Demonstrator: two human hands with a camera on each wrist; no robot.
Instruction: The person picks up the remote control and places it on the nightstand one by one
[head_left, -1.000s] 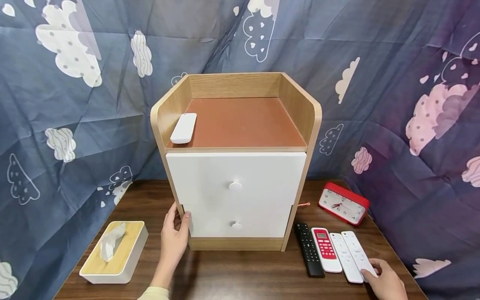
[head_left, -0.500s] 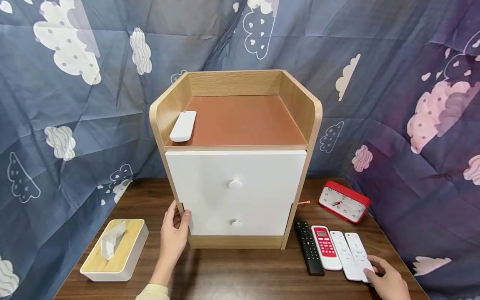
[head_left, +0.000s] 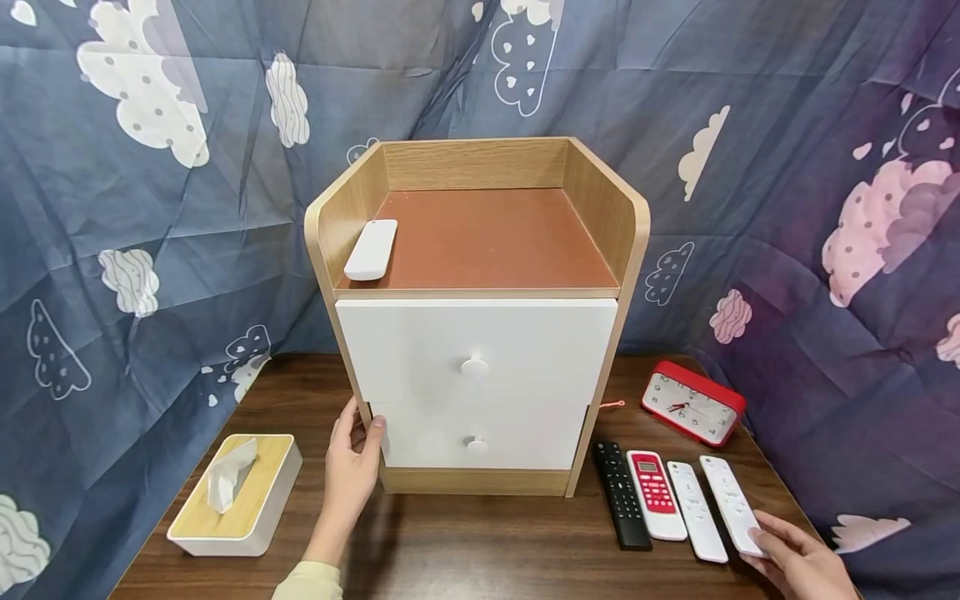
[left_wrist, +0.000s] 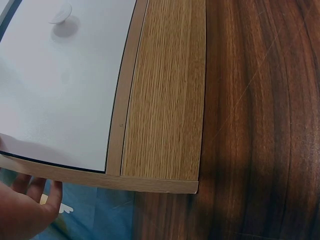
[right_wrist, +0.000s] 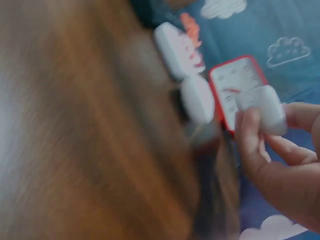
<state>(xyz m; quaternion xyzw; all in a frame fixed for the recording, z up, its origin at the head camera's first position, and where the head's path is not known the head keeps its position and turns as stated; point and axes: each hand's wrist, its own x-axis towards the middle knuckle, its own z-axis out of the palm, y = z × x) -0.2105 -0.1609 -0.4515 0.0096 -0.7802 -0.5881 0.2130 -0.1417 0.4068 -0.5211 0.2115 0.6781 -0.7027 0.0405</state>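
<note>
The right hand (head_left: 808,568) pinches a slim white remote control (head_left: 727,502) by its near end, thumb and fingers closed together on it, a hold that seems chosen to leave the buttons uncovered and facing up; this remote is at the right end of a row on the wood-grain tabletop (head_left: 510,542), set apart from its neighbour; whether its far end touches the wood I cannot tell. Next to it lie a second white remote (head_left: 697,512), a red-and-white air-conditioner remote (head_left: 657,496) and a black remote (head_left: 622,496), side by side and nearly parallel, probably so that each is easy to pick out; the red alarm clock (head_left: 694,403) stands behind them, its dial turned toward the person, presumably for reading. The left hand (head_left: 351,467) is clamped on the left edge of the two-drawer cabinet (head_left: 476,482), thumb at the front and fingers round the side, likely to steady it; a thicker white handset-like object (head_left: 372,249) lies on the cabinet's top shelf by the left wall; the tissue box (head_left: 260,498) sits well apart, on the left.
</note>
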